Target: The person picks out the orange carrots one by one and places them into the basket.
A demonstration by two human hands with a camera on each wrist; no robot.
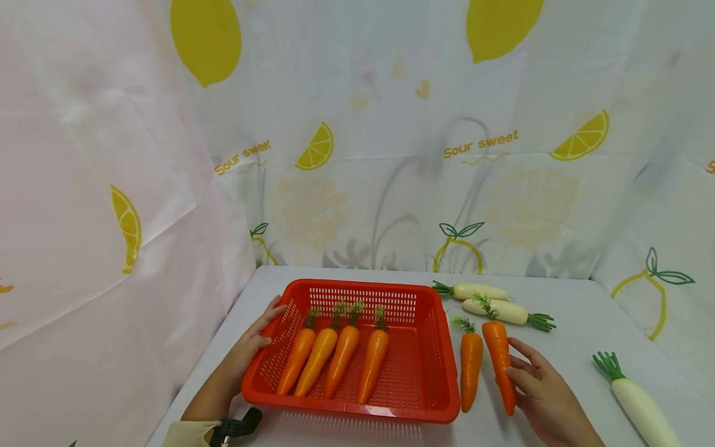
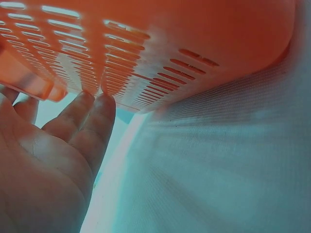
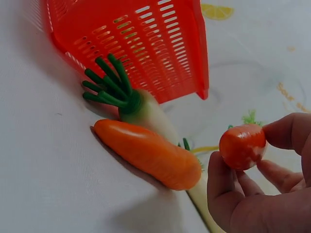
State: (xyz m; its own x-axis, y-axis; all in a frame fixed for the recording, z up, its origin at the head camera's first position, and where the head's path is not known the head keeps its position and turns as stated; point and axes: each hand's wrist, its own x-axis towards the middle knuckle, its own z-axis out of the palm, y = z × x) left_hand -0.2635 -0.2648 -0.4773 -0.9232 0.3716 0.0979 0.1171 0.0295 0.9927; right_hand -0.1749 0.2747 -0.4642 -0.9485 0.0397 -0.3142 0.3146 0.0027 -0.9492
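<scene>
My left hand [image 1: 251,341] is at the left side of a red plastic basket [image 1: 357,406]; in the left wrist view, nearly straight fingers [image 2: 99,126] touch its slotted outer wall. Inside lie several orange carrots [image 1: 373,366] side by side, leafy ends towards the back. With my right hand [image 1: 539,388] I pinch another carrot [image 1: 499,363] between thumb and fingers, right of the basket. One carrot [image 1: 471,369] lies between it and the basket's right wall. The right wrist view shows the held carrot [image 3: 243,146] nearly end-on.
Two white radishes with green stalks, a rear radish [image 1: 479,292] and a nearer radish [image 1: 505,311], lie behind the carrots on the white table [image 1: 564,354]. A third radish [image 1: 642,406] lies at the far right. Lemon-printed cloth [image 1: 385,186] hangs behind and beside the table.
</scene>
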